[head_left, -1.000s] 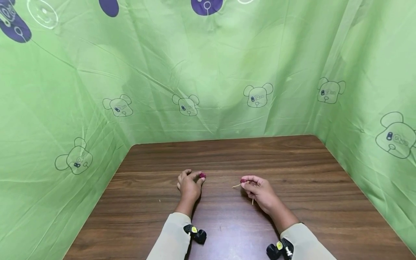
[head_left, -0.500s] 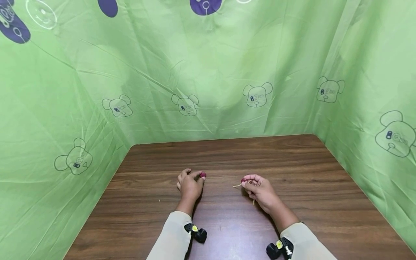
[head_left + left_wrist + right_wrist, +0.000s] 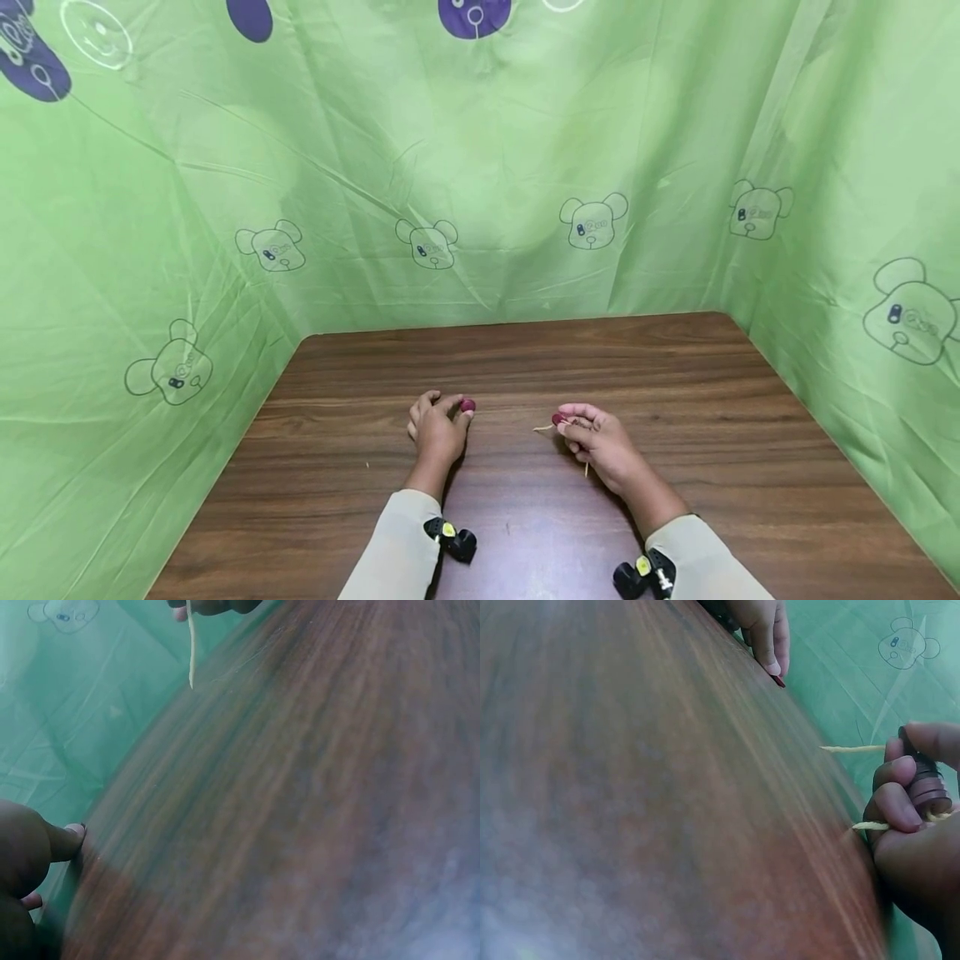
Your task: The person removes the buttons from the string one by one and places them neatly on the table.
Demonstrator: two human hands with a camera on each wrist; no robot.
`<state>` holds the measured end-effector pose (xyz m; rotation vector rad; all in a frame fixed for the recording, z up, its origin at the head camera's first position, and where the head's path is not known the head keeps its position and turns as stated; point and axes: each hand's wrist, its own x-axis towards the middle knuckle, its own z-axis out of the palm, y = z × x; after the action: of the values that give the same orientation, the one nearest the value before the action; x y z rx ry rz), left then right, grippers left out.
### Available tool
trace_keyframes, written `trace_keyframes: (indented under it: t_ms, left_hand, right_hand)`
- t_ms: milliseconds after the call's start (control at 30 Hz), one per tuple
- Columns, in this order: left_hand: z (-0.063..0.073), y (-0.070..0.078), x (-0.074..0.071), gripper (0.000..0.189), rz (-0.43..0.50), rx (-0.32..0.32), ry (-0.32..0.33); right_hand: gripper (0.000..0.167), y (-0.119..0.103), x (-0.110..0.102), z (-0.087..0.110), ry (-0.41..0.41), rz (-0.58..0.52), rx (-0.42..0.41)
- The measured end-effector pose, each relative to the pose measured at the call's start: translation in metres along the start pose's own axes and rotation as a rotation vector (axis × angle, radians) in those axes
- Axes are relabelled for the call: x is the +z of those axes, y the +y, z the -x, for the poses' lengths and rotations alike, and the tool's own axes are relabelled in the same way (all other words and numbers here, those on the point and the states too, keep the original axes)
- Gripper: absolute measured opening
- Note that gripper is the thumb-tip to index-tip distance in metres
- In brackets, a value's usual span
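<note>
My left hand [image 3: 437, 429] pinches a small round dark red bead [image 3: 468, 406] between thumb and finger, close over the table left of centre. To the right, my right hand [image 3: 606, 446] grips a short stack of dark red disc-shaped beads [image 3: 928, 787] threaded on a pale yellow cord [image 3: 847, 748]. One cord end points left past the fingertips, and the other hangs below the hand. The two hands are apart. In the left wrist view, the bead is mostly hidden behind the left thumb [image 3: 66, 838].
The brown wood-grain table [image 3: 517, 358] stretches out around both hands. Green fabric [image 3: 480, 167] with bear prints encloses its back and sides. A tiny pale scrap [image 3: 367, 465] lies left of the left hand.
The end bead and the cord tip at my right hand have shifted slightly to the left. My left hand stays in place with its bead.
</note>
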<state>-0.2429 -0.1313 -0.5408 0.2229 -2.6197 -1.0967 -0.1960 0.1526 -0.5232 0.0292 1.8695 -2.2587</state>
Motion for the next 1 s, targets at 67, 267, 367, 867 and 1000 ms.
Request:
trace_keyframes:
  t_ms: [67,267,367,867,1000]
  left_hand:
    - [0.000,0.000,0.000,0.032,-0.001,0.000,0.001]
    - [0.003,0.000,-0.002,0.035,0.031,0.011,0.013]
    - [0.004,0.001,-0.003,0.037,0.055,0.018,0.024]
    - [0.013,0.006,-0.003,0.038,0.172,0.124,0.110]
    - [0.020,0.013,-0.003,0.031,0.230,0.240,0.140]
  right_hand:
    - [0.032,0.001,0.001,0.000,-0.010,0.005,-0.013]
    - [0.033,0.004,0.001,0.000,-0.031,0.053,-0.034]
    - [0.037,0.004,0.001,0.000,-0.037,0.076,-0.042]
    - [0.041,0.004,0.000,0.000,-0.048,0.134,-0.058]
    - [0.039,0.004,0.001,0.000,-0.053,0.163,-0.062]
